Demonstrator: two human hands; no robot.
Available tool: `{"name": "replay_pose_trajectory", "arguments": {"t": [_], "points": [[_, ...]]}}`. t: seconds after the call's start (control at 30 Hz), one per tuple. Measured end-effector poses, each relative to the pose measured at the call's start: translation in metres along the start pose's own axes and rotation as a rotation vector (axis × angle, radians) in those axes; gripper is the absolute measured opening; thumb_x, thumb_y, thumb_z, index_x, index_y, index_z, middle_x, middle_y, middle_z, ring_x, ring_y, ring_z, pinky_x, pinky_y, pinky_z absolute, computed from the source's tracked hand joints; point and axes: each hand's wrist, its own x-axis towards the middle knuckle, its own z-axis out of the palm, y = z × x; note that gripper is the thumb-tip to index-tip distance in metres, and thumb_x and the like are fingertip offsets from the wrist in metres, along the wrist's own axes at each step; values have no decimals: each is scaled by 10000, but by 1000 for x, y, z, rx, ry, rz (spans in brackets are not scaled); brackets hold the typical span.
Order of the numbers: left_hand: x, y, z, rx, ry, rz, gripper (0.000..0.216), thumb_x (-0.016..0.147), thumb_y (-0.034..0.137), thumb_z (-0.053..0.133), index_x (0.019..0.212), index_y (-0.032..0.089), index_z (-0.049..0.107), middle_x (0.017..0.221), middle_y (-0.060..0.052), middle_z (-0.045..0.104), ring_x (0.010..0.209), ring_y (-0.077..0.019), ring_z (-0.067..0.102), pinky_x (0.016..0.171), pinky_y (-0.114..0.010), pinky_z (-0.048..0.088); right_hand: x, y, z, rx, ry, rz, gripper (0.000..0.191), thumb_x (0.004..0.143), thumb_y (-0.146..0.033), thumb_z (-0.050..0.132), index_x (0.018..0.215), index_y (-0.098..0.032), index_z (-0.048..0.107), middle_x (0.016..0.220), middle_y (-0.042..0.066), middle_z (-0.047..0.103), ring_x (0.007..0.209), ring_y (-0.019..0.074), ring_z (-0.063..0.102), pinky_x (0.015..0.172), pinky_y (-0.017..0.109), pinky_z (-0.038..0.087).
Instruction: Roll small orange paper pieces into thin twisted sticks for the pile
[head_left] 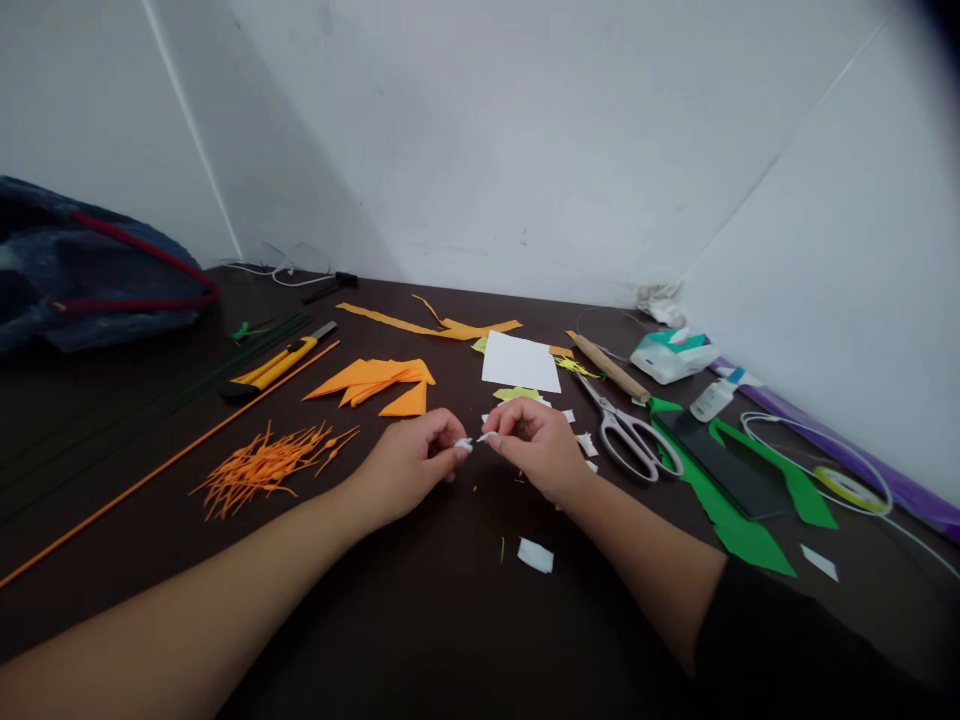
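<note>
In the middle of the head view, my left hand [424, 455] pinches a small crumpled piece of white tissue [465, 444] between thumb and fingers. Facing it, my right hand [544, 448] pinches another white bit [486, 436], thin and pointed. A narrow gap seems to part the two bits; whether they are one torn piece I cannot tell. Small white scraps [587, 443] lie just beyond and beside my right hand. Nearer to me, a folded white piece [535, 555] rests on the dark table [420, 620].
Orange twisted strips [262, 468], folded orange paper [375, 382] and a yellow cutter [274, 368] lie left. White paper [520, 361] lies beyond my hands. Scissors [630, 440], a wooden stick [611, 367], a glue bottle [715, 397], a phone [724, 465] and green paper [742, 535] lie right.
</note>
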Motion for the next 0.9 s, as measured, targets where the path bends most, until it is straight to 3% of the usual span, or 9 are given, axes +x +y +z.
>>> {"name": "replay_pose_trajectory", "arguments": {"t": [0.13,0.3,0.43,0.67,0.9], "points": [[-2,5,-3,140,3,30,320,734,326,581,1039,239,536,630,46,556,557,-121,507,535,-234,380,0,2,1,71,10,105,154,659,-211,642,644,-189,490,696,-4,591,612,119,543,582,265,433],[-5,10,-2,2,62,57,159,801,316,493,877,193,559,702,18,586,619,-118,545,609,-243,422,-2,-2,4,6,-62,149,124,666,-249,646,674,-189,538,652,-15,579,583,112,523,567,260,420],[-6,13,1,-29,79,49,127,793,287,501,738,182,549,638,24,579,617,-119,537,610,-246,415,-3,-5,7,-65,-77,131,80,659,-206,633,679,-194,557,683,-16,586,606,113,526,582,263,430],[-2,10,5,-326,86,-75,133,776,291,526,746,163,547,691,6,583,613,-115,555,614,-258,460,-4,-9,8,-33,-65,55,65,701,-194,597,763,-202,579,722,-5,612,648,118,569,617,271,468],[-1,12,8,-408,77,-151,123,760,263,552,755,148,595,678,0,605,605,-110,563,619,-257,469,-5,-9,8,-144,-81,19,151,693,-165,608,831,-223,627,752,-7,640,693,125,588,654,280,481]]}}
